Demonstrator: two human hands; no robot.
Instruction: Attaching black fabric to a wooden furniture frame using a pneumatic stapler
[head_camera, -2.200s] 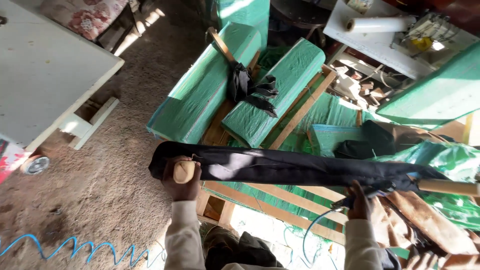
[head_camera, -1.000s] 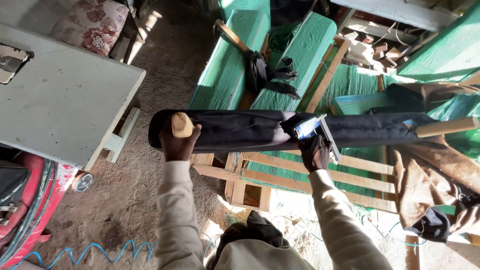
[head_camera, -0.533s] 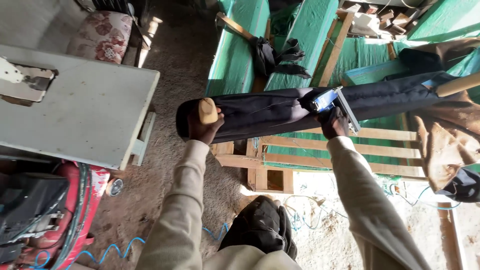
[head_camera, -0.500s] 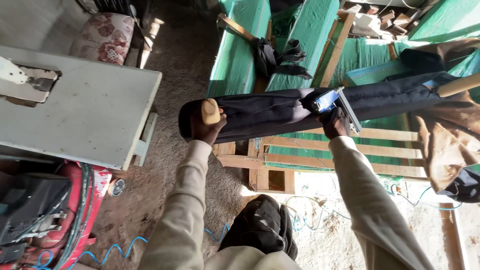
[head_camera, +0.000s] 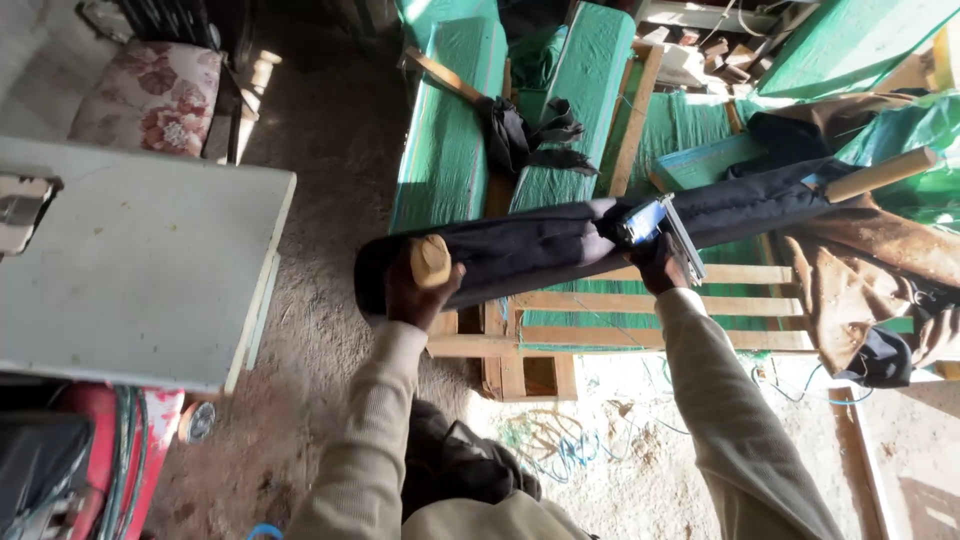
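A long wooden pole (head_camera: 878, 174) wrapped in black fabric (head_camera: 560, 245) is held up crosswise in front of the camera, tilted so that its right end rises. The left hand (head_camera: 412, 292) is closed around the left part of the roll, where a rounded wooden end (head_camera: 430, 260) pokes out of the cloth just above the fingers. The right hand (head_camera: 652, 262) is clamped on a blue and silver staple gun (head_camera: 655, 225), which is pressed against the black fabric near the middle of the roll. At the far right the bare pole sticks out of the cloth, clear of both hands.

Beneath the roll, a frame of pale wooden slats (head_camera: 640, 300) is seen, with green fabric showing between the slats. Further back, two green upholstered cushions (head_camera: 450, 130) lie side by side, and a crumpled black cloth (head_camera: 525, 135) is draped in the gap between them. Brown fabric (head_camera: 860, 280) is heaped at the right, just under the pole's bare end.

On the left, a pale grey tabletop (head_camera: 140, 280) is in view, well apart from the hands, and a floral cushion (head_camera: 150, 95) lies beyond it. A red machine (head_camera: 100, 440) with cables is tucked under the tabletop's near edge. Tangled wire (head_camera: 545, 445) is scattered on the dirt floor (head_camera: 310, 330) below the frame.
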